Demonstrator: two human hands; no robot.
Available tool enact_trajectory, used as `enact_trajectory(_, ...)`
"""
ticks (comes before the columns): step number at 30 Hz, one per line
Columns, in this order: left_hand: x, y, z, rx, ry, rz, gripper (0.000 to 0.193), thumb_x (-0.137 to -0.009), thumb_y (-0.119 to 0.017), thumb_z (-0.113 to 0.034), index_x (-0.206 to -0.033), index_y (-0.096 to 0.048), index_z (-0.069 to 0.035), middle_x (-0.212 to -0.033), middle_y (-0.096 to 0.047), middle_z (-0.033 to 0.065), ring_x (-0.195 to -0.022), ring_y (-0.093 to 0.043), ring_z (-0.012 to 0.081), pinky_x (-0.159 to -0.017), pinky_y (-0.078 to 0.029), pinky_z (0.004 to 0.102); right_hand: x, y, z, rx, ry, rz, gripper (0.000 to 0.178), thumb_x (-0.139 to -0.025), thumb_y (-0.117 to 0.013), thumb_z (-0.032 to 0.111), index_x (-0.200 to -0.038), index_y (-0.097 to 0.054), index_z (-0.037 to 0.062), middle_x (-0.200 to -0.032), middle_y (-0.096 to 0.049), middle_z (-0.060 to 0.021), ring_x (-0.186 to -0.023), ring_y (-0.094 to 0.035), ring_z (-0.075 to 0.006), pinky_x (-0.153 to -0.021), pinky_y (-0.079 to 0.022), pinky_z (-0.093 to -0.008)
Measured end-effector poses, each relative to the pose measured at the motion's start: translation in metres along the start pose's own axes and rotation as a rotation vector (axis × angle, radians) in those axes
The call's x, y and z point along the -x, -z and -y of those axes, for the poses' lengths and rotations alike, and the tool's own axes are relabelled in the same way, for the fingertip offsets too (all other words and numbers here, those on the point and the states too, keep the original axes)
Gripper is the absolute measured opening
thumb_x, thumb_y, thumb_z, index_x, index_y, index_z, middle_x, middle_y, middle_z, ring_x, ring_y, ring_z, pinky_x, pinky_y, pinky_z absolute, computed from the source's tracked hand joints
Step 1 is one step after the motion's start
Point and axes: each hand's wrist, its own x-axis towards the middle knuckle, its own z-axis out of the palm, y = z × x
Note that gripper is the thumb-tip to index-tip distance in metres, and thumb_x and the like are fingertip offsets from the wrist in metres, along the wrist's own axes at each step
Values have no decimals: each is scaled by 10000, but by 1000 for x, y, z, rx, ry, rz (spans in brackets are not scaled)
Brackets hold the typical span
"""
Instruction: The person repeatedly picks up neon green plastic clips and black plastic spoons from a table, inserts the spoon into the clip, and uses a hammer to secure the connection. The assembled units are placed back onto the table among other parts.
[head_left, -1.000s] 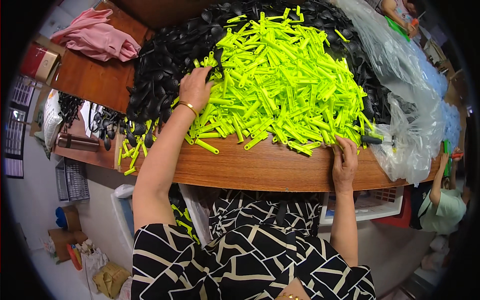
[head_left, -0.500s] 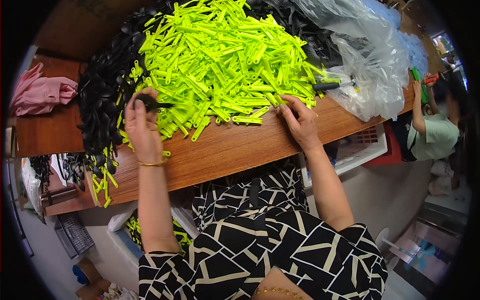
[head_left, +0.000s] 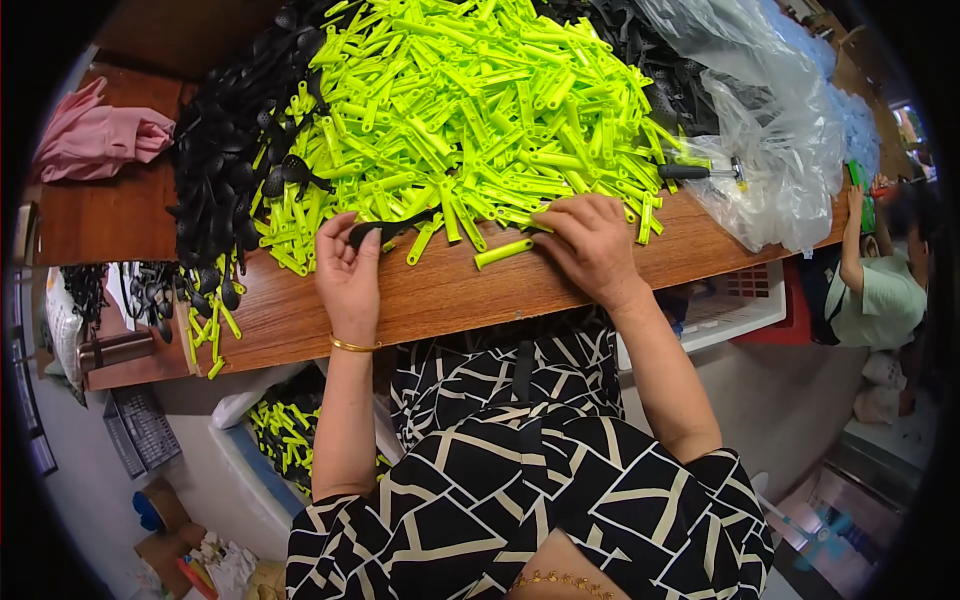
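Observation:
My left hand (head_left: 348, 275) pinches a black spoon head (head_left: 372, 231) whose thin stem points right, toward the edge of the pile. Part of its bowl is hidden by the fingers. To the right, my right hand (head_left: 592, 248) has its thumb and fingers closed on the end of a neon yellow-green handle (head_left: 503, 254), held over the wooden table (head_left: 440, 297). The handle's other end points left, toward the black stem; the two are apart. Beyond both hands rises a large heap of loose yellow-green handles (head_left: 470, 120).
Black spoon heads (head_left: 215, 170) are piled on the left. A dark-gripped hammer (head_left: 690, 172) lies right of the heap beside clear plastic sheeting (head_left: 765, 150). Pink cloth (head_left: 100, 135) rests at far left. Below the table are a white crate (head_left: 730, 310) and a bin (head_left: 255, 465). Another person (head_left: 880, 295) works at far right.
My left hand has moved right and nearer with the black spoon head. My right hand has drawn a yellow-green handle from the heap's edge. The view has shifted slightly.

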Motion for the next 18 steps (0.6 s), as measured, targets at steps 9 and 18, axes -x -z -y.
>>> enact_trajectory(9,2,-5,-26,-950,-386,241,352,-877,-771,-193,-1205,-691,-94,-980,-682,92,-950,-652,277,-850,-452,396,-8,-9,0,-125,-216,-55,147,-868,-744,92,-1012,-716,97,-991,-715,-58,-939,-671,-266,-837,-470,-384)
enact_trajectory(18,-7,-18,-35,-754,-274,347,269,-928,-706,-103,-1191,-705,-51,-947,-666,96,-902,-669,254,-800,-490,370,24,-12,25,-1034,-701,-71,246,-936,-727,8,-1161,-627,18,-1031,-709,-52,-936,-683,-99,-803,-535,-243)
